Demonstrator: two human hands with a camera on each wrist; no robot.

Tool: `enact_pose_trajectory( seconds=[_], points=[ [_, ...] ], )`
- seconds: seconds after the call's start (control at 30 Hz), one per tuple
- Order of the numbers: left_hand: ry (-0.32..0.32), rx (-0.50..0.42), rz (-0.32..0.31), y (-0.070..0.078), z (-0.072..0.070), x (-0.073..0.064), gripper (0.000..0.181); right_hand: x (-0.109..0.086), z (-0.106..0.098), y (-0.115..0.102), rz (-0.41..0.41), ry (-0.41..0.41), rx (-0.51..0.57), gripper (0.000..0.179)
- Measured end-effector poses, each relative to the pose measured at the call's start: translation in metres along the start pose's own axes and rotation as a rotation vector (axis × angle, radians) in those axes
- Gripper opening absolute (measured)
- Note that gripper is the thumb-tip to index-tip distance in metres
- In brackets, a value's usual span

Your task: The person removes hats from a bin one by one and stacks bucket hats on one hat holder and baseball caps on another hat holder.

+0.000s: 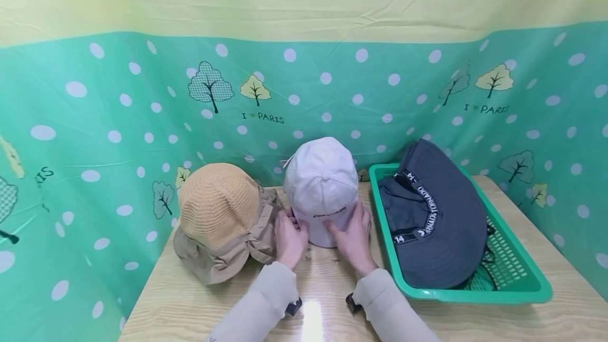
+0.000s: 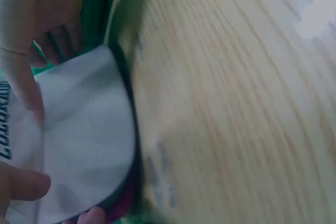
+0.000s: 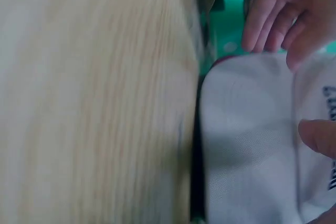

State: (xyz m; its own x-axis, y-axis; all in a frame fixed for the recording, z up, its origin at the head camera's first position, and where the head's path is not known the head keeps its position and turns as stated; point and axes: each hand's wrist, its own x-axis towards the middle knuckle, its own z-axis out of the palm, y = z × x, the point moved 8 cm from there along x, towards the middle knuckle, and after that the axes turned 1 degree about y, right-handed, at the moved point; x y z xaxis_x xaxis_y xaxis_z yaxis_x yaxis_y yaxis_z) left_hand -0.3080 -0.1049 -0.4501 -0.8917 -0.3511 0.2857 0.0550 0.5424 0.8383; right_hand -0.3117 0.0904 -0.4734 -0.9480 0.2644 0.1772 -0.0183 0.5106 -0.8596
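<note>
White cap: on the counter (image 1: 328, 310), directly between the left hand (image 1: 291, 239) and the right hand (image 1: 352, 236), with the white cap's (image 1: 320, 178) crown on the far side, near the patterned curtain (image 1: 328, 88).
Long axis: runs from the crown at the back to the brim nearest the person, roughly straight away from the body; the dark lettering sits just above the brim.
Nearer hand: neither; both touch the cap, one at each side of the brim.
Left hand: pinches the brim's left edge, thumb on top, a fingertip beneath.
Right hand: holds the right side, thumb on the brim near its seam, fingers round the side.
Under the brim: a dark edge and a pink one show in the left wrist view; whether they belong to another cap, I cannot tell.
Straw hat: the straw hat (image 1: 218, 202) lies just beside the left hand; contact is unclear.
Green basket: the green basket (image 1: 522, 278) stands right of the right hand, a dark grey hat (image 1: 448, 226) tilted inside.
</note>
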Motion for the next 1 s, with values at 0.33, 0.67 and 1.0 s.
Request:
enact_pose_trajectory(
  seconds=[0.33,0.67,1.0],
  points=[
    [-0.133,0.019,0.126,0.029,-0.019,-0.011,0.034,-0.038,-0.013,-0.035,-0.089,-0.044,0.142,0.086],
    [-0.247,-0.067,0.21,0.057,-0.039,-0.023,0.031,-0.056,-0.046,-0.077,-0.18,-0.085,0.267,0.07],
    [-0.283,-0.029,0.254,0.066,-0.056,-0.028,0.029,-0.047,-0.092,-0.092,-0.261,-0.114,0.212,0.058]
  ],
)
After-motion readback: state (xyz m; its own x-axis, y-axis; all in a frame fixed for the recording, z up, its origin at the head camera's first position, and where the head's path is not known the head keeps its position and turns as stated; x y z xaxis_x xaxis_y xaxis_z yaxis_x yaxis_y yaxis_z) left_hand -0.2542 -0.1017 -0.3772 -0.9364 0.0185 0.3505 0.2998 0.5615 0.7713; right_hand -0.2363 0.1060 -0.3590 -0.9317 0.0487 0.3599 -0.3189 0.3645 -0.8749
